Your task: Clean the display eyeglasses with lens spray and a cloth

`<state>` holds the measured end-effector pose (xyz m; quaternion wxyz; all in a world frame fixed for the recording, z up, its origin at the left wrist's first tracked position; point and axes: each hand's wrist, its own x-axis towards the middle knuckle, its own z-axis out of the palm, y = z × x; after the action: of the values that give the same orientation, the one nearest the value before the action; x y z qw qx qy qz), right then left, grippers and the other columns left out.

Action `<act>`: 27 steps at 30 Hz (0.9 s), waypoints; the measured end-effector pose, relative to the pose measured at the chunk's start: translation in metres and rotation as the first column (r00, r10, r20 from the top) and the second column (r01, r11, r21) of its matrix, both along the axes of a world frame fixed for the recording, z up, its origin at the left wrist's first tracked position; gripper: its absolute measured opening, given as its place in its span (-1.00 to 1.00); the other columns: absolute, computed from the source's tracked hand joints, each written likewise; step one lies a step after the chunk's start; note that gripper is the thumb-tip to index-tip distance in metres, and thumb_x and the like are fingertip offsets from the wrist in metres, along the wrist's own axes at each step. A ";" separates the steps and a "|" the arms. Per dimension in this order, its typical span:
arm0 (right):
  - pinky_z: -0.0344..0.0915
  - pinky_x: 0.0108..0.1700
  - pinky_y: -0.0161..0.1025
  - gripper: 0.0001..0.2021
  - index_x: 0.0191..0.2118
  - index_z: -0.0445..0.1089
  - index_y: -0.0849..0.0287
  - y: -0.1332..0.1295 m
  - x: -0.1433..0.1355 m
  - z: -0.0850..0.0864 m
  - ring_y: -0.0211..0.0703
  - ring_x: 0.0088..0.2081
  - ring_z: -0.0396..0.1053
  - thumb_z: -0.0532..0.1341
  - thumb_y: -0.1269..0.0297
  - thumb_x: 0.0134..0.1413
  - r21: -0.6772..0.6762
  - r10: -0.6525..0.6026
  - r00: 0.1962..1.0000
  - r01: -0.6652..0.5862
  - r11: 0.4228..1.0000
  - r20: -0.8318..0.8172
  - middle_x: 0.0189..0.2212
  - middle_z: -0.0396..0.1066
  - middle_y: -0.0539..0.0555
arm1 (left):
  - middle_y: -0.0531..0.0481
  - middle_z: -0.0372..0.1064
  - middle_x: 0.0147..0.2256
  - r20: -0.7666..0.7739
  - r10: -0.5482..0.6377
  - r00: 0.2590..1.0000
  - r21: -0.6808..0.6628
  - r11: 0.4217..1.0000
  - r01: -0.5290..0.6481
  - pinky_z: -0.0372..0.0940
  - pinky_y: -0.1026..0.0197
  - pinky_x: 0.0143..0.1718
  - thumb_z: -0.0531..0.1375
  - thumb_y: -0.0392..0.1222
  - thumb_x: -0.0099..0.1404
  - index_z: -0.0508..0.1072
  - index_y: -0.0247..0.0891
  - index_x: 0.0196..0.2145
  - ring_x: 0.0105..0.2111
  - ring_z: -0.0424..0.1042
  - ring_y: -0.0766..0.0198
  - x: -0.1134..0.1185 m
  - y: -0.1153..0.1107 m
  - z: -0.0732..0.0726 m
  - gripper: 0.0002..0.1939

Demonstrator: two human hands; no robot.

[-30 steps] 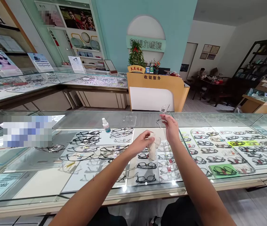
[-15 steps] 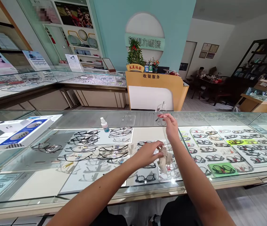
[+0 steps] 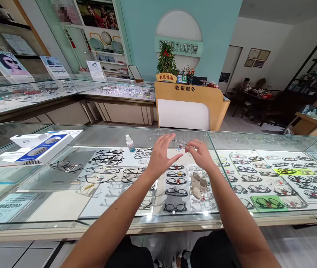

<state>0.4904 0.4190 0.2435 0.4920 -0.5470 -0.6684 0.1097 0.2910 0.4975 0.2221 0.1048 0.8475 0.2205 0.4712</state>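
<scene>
While a glass display counter stretches across the view, two hands meet at one pair of thin-rimmed eyeglasses

Where the shop floor runs beyond the glass, a wooden cashier desk faces the person, a leafy potted plant on its top. Along the near counter, dark spectacle frames are set out in columns, with more rows to the right, and a white-and-blue box sits toward the left end.

The left hand is raised over the counter, thumb and fingers spread well apart, one end of the eyeglasses close to its fingertips; whether they touch, I cannot tell. The right hand pinches the other side between thumb and fingers, so the pair is held above the counter, between the two hands. A crumpled beige cloth lies below the right hand, over a column of pale frames, in neither hand's hold. A white spray bottle stands upright to the left of the left hand. Smallest, a pale patch, perhaps a tag or sticker, shows at the eyeglasses, too small to read.

The step in hand looks like two-handed handling of the eyeglasses. The next move seems to call for a light left fingertip hold on the thin frame, a steady right pinch, and no sideways strain, which could bend it.
</scene>
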 end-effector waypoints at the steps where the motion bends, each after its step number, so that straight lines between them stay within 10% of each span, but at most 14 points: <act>1: 0.17 -0.02 -0.05 -0.72 -0.46 0.47 0.02 0.000 0.000 0.000 0.00 -0.24 0.35 0.15 0.26 0.28 -0.005 -0.003 1.000 0.003 1.000 0.018 -0.42 0.51 0.01 | -0.22 0.39 0.28 -0.008 -0.005 1.000 -0.002 1.000 0.005 0.17 -0.19 0.36 0.37 0.11 0.36 0.29 -0.12 0.37 0.32 0.29 -0.12 0.000 0.001 -0.001 -0.27; 21: 0.22 -0.13 -0.14 -0.76 -0.47 0.54 0.08 -0.005 0.004 0.005 -0.07 -0.25 0.38 0.16 0.32 0.16 -0.136 0.109 0.974 -0.137 0.981 -0.198 -0.40 0.51 0.01 | -0.12 0.61 -0.07 0.110 -0.085 0.990 -0.019 0.996 0.088 0.31 -0.08 0.14 0.45 0.08 0.27 0.56 -0.12 0.01 0.02 0.49 -0.03 0.000 0.000 0.001 -0.57; 27: 0.34 0.02 -0.11 -0.86 -0.23 0.57 0.06 0.003 0.011 0.001 -0.05 -0.12 0.47 0.26 0.24 0.16 0.096 0.055 0.894 -0.014 0.995 -0.445 -0.22 0.57 0.03 | -0.05 0.64 -0.19 0.195 -0.008 0.981 0.125 0.992 -0.017 0.36 -0.04 0.04 0.49 0.11 0.21 0.56 -0.14 -0.04 -0.09 0.51 0.04 -0.003 0.002 0.004 -0.54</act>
<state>0.5014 0.4216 0.2441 0.6544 -0.4725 -0.5513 0.2110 0.2879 0.4995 0.2263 0.0713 0.8018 0.1810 0.5651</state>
